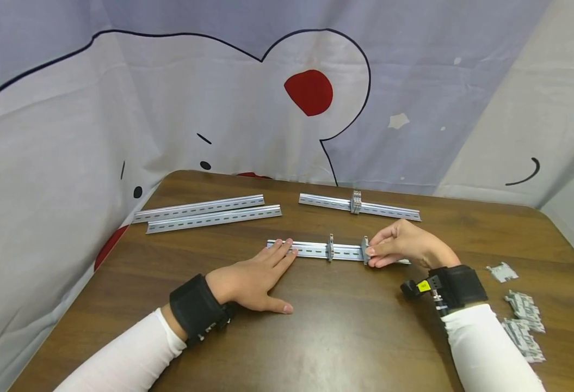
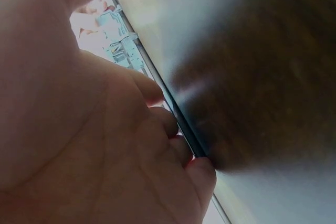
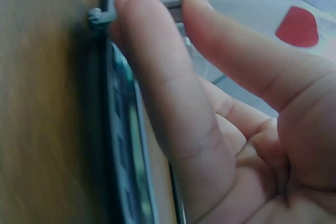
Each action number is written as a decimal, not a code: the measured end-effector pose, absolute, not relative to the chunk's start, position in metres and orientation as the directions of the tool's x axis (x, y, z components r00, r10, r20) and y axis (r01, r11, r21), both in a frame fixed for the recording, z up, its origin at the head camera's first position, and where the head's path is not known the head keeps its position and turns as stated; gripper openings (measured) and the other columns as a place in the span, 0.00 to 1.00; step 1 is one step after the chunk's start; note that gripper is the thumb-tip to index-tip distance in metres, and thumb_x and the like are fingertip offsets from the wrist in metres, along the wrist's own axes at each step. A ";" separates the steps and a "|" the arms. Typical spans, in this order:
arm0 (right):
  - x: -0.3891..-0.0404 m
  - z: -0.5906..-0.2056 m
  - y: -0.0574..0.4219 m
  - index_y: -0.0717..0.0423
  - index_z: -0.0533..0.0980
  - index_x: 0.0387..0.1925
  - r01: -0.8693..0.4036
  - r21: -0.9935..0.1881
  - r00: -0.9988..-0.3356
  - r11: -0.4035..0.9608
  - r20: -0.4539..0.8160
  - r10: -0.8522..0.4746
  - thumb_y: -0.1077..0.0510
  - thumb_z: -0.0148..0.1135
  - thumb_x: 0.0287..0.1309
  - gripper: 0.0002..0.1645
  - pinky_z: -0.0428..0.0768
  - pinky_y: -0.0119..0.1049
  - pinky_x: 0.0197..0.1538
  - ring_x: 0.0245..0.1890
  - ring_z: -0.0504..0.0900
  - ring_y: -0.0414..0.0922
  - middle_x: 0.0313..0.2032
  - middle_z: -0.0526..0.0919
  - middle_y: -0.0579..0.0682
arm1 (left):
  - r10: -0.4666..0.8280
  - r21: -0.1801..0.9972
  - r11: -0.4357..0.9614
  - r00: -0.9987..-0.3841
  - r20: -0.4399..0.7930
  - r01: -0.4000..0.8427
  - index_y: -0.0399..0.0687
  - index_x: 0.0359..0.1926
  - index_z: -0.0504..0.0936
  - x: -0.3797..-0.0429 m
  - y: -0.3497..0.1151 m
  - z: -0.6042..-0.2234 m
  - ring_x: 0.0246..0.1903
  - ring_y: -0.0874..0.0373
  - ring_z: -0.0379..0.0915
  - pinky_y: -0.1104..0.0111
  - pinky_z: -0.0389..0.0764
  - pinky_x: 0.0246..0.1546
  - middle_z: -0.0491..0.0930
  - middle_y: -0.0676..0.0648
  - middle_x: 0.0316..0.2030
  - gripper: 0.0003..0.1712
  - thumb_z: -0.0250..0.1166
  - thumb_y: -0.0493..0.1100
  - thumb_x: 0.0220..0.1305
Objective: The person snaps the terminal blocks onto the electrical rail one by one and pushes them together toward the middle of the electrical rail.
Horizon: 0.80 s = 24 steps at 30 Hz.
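A slotted metal DIN rail [image 1: 311, 250] lies in front of me with two narrow grey terminal blocks standing across it. My left hand [image 1: 254, 280] rests with straight fingers on the rail's left end, thumb spread out on the table. Toward the rail's right part, my right hand [image 1: 406, 245] pinches the right-hand terminal block [image 1: 365, 251] between thumb and fingers. The other terminal block [image 1: 330, 247] stands between the hands, touched by neither. In the right wrist view, the pinched block's end [image 3: 100, 18] sticks out past the index finger, over the rail [image 3: 123, 124].
Behind on the left lie two bare DIN rails [image 1: 198, 208]. A further rail [image 1: 389, 210] at the back carries a small group of terminal blocks [image 1: 356, 202]. Several loose terminal blocks [image 1: 525, 310] lie at the right, near my right forearm. A printed curtain [image 1: 193, 98] hangs behind the table.
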State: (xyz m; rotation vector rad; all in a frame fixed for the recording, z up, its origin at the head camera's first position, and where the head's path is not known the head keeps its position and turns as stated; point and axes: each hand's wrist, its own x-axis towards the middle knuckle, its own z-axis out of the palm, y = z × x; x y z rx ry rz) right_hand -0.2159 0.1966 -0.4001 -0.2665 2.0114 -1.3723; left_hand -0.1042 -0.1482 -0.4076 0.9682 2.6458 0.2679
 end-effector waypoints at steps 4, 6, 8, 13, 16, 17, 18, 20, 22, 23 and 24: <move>-0.213 -0.404 0.184 0.77 0.75 0.47 0.202 -0.903 -0.765 0.379 -0.387 -0.514 0.63 0.72 0.53 0.25 0.83 0.44 0.44 0.36 0.88 0.53 0.35 0.86 0.63 | 0.652 0.277 0.755 -0.725 -0.222 0.594 0.39 0.77 0.40 -0.105 -0.148 -0.407 0.75 0.43 0.27 0.52 0.42 0.73 0.30 0.38 0.77 0.61 0.58 0.72 0.60; -0.212 -0.406 0.177 0.77 0.74 0.48 0.202 -0.913 -0.770 0.356 -0.372 -0.518 0.63 0.72 0.53 0.26 0.83 0.45 0.44 0.37 0.88 0.53 0.36 0.86 0.63 | 0.651 0.276 0.756 -0.725 -0.223 0.594 0.40 0.77 0.40 -0.105 -0.148 -0.407 0.75 0.42 0.27 0.52 0.42 0.73 0.30 0.38 0.77 0.61 0.58 0.72 0.60; -0.211 -0.408 0.172 0.78 0.74 0.48 0.203 -0.921 -0.774 0.332 -0.358 -0.522 0.64 0.72 0.53 0.26 0.83 0.45 0.45 0.37 0.88 0.54 0.36 0.86 0.63 | 0.651 0.271 0.756 -0.725 -0.225 0.595 0.39 0.77 0.39 -0.104 -0.148 -0.407 0.75 0.42 0.26 0.52 0.42 0.73 0.30 0.38 0.76 0.62 0.58 0.72 0.60; -0.208 -0.413 0.160 0.78 0.73 0.48 0.204 -0.938 -0.780 0.282 -0.329 -0.532 0.65 0.70 0.54 0.24 0.83 0.45 0.45 0.37 0.88 0.53 0.36 0.85 0.64 | 0.650 0.271 0.757 -0.725 -0.227 0.594 0.39 0.77 0.40 -0.105 -0.148 -0.406 0.75 0.43 0.26 0.53 0.42 0.73 0.30 0.38 0.76 0.61 0.58 0.72 0.60; -0.207 -0.416 0.152 0.79 0.72 0.48 0.207 -0.946 -0.777 0.249 -0.314 -0.546 0.67 0.69 0.55 0.23 0.83 0.45 0.45 0.37 0.88 0.53 0.37 0.86 0.64 | 0.650 0.274 0.758 -0.725 -0.228 0.592 0.40 0.77 0.39 -0.105 -0.148 -0.407 0.75 0.43 0.26 0.53 0.42 0.73 0.30 0.38 0.76 0.62 0.58 0.72 0.60; -0.207 -0.417 0.150 0.79 0.72 0.48 0.208 -0.948 -0.775 0.241 -0.310 -0.551 0.67 0.69 0.55 0.23 0.83 0.45 0.45 0.37 0.88 0.53 0.38 0.86 0.64 | 0.649 0.274 0.758 -0.725 -0.230 0.592 0.40 0.77 0.39 -0.105 -0.148 -0.407 0.75 0.43 0.25 0.53 0.42 0.73 0.30 0.38 0.76 0.62 0.58 0.72 0.60; -0.206 -0.418 0.148 0.79 0.72 0.48 0.211 -0.949 -0.774 0.236 -0.309 -0.553 0.67 0.69 0.55 0.23 0.83 0.45 0.46 0.37 0.88 0.53 0.38 0.86 0.64 | 0.648 0.276 0.759 -0.726 -0.230 0.590 0.40 0.77 0.39 -0.105 -0.148 -0.407 0.75 0.43 0.25 0.53 0.42 0.73 0.30 0.38 0.76 0.62 0.58 0.72 0.60; -0.205 -0.418 0.145 0.78 0.72 0.48 0.216 -0.948 -0.774 0.233 -0.312 -0.551 0.67 0.69 0.55 0.23 0.83 0.44 0.45 0.37 0.88 0.52 0.38 0.86 0.63 | 0.648 0.277 0.759 -0.725 -0.231 0.590 0.40 0.77 0.39 -0.105 -0.148 -0.407 0.75 0.43 0.25 0.53 0.42 0.73 0.29 0.39 0.76 0.62 0.58 0.72 0.60; -0.204 -0.418 0.144 0.78 0.72 0.48 0.215 -0.947 -0.776 0.237 -0.313 -0.547 0.67 0.69 0.55 0.23 0.83 0.44 0.45 0.36 0.88 0.52 0.39 0.86 0.62 | 0.649 0.279 0.758 -0.726 -0.230 0.590 0.40 0.77 0.39 -0.105 -0.148 -0.408 0.75 0.43 0.26 0.53 0.42 0.73 0.30 0.39 0.77 0.61 0.58 0.72 0.60; -0.204 -0.418 0.143 0.78 0.72 0.49 0.215 -0.947 -0.777 0.239 -0.314 -0.545 0.67 0.69 0.55 0.23 0.83 0.44 0.45 0.36 0.88 0.51 0.39 0.86 0.62 | 0.648 0.279 0.758 -0.726 -0.229 0.589 0.40 0.77 0.39 -0.105 -0.148 -0.408 0.75 0.43 0.26 0.53 0.42 0.73 0.29 0.39 0.77 0.61 0.58 0.72 0.60; -0.203 -0.418 0.143 0.78 0.72 0.49 0.215 -0.947 -0.779 0.240 -0.315 -0.543 0.66 0.69 0.55 0.23 0.83 0.44 0.45 0.36 0.88 0.51 0.39 0.86 0.63 | 0.648 0.280 0.758 -0.726 -0.228 0.589 0.40 0.77 0.39 -0.105 -0.148 -0.409 0.75 0.43 0.26 0.53 0.42 0.73 0.30 0.39 0.77 0.61 0.58 0.72 0.60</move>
